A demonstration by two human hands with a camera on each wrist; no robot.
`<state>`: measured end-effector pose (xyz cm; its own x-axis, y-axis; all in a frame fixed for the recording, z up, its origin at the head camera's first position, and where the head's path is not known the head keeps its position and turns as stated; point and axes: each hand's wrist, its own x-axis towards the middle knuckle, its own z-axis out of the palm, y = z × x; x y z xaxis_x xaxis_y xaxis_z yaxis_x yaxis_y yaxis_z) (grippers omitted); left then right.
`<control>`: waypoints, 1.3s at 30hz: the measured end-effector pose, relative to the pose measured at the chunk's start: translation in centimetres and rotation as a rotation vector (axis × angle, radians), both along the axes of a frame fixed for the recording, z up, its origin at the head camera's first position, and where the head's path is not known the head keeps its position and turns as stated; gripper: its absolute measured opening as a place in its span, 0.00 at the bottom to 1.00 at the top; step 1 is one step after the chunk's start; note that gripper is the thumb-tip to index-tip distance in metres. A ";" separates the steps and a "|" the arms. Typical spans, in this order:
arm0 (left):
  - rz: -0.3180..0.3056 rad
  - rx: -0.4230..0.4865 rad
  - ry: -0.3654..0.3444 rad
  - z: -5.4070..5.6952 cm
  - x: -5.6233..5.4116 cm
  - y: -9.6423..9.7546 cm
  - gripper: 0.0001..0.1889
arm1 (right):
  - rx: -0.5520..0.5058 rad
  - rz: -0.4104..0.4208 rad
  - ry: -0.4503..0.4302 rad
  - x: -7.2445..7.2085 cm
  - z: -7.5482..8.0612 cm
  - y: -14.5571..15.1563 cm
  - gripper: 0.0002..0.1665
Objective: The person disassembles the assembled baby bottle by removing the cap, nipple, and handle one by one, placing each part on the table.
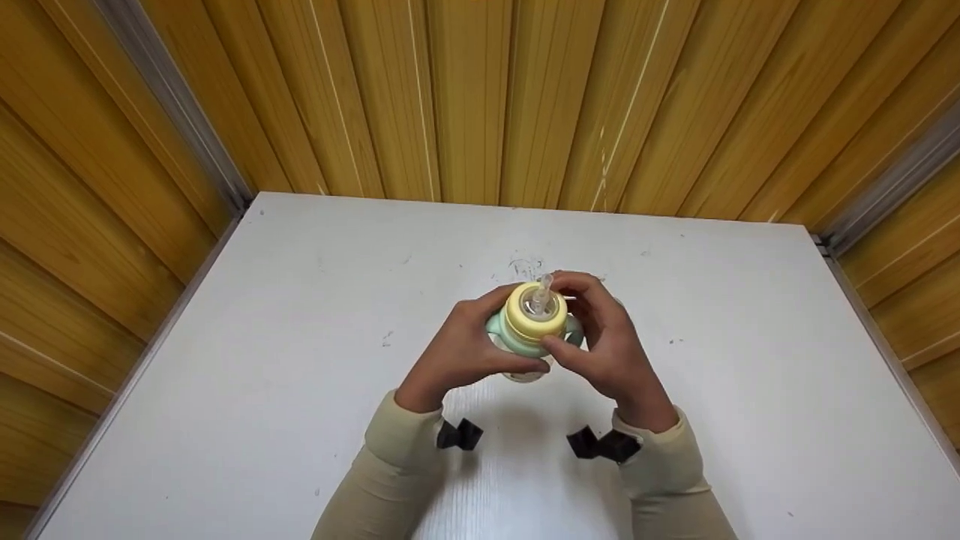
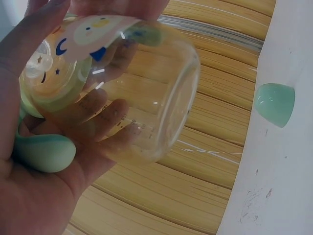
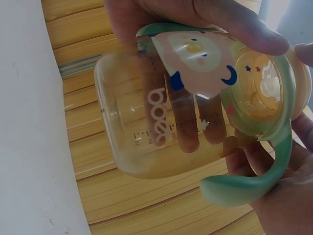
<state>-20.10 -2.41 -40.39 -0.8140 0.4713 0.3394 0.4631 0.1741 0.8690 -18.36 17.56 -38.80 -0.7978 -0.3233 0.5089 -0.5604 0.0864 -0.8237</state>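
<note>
A clear sippy cup [image 1: 523,376] with a yellow collar [image 1: 534,328] and a clear straw spout [image 1: 544,287] is held above the table, between both hands. My left hand [image 1: 466,341] grips its body, with fingers behind it and thumb across the front. With thumb and fingers my right hand [image 1: 613,346] holds the yellow collar. In the right wrist view a green handle [image 3: 244,190] juts from the cup beside printed lettering and a pink animal face. Another green handle [image 2: 46,152] shows in the left wrist view.
A green dome-shaped cap [image 2: 276,104] lies on the white table [image 1: 300,315] in the left wrist view; I cannot make it out from the head view. Yellow wood-look panels [image 1: 465,97] stand at the back and both sides. Scuff marks dot the tabletop.
</note>
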 end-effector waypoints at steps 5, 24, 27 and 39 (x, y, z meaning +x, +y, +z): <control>-0.003 0.005 -0.004 -0.1 0.0 0.0 0.43 | -0.002 0.010 -0.002 0.0 0.0 0.0 0.31; 0.003 0.016 0.001 -0.1 0.0 0.1 0.40 | -0.079 -0.025 0.043 -0.1 0.0 -0.4 0.36; -0.001 0.013 0.002 -0.1 0.0 0.1 0.40 | -0.070 -0.027 0.048 -0.1 0.0 -0.4 0.34; -0.011 0.012 0.001 -0.2 0.0 0.0 0.42 | -0.004 -0.005 -0.010 0.1 0.0 0.1 0.34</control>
